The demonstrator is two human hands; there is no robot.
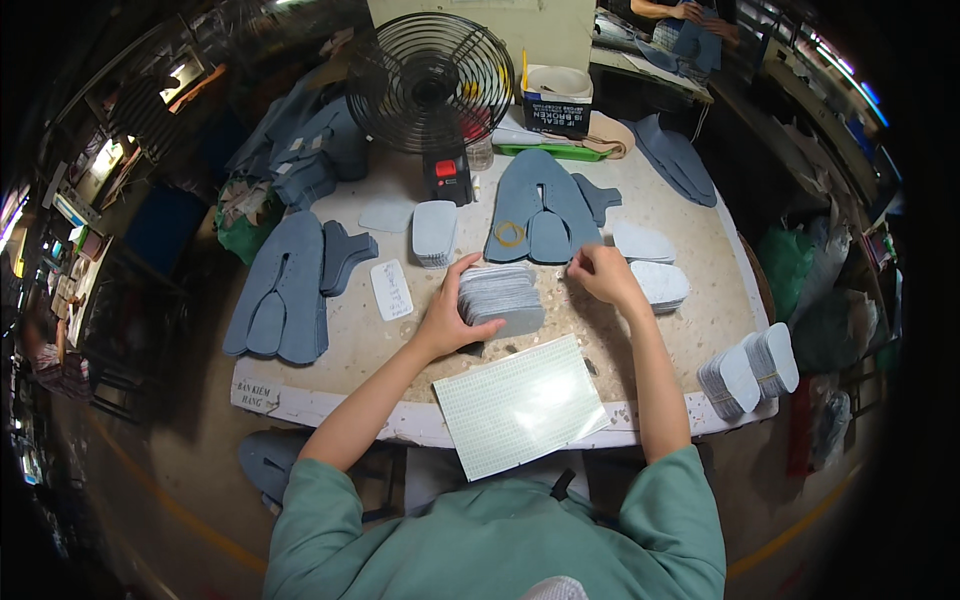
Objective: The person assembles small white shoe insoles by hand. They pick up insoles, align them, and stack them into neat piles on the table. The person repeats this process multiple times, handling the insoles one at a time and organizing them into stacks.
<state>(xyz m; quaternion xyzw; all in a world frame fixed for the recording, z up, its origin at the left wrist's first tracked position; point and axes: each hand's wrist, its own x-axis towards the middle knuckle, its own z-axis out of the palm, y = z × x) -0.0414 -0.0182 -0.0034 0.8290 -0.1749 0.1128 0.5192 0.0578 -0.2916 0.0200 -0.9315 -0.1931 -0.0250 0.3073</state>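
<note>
My left hand (pixel 446 318) is wrapped round the left side of a thick stack of grey-blue fabric pieces (pixel 505 298), thumb along the near edge and fingers at the far edge. To the right of the stack, a small gap away, my right hand (pixel 604 276) is raised with its fingers curled into a pinch. Whatever it may hold is too small to make out. In front of the stack lies a printed sheet of small marks (pixel 522 408), overhanging the table's near edge. Just beyond are blue shoe upper pieces (pixel 542 205) with a yellow rubber band (pixel 509 235) on top.
A black fan (pixel 432 90) stands at the back, beside a black-and-white tub (pixel 557 100). More shoe uppers (pixel 280 290) lie left, near a handwritten card (pixel 391 291). Pale stacks (pixel 658 285) sit right, and banded stacks (pixel 728 380) at the right corner. Another person's hands (pixel 690 12) show far off.
</note>
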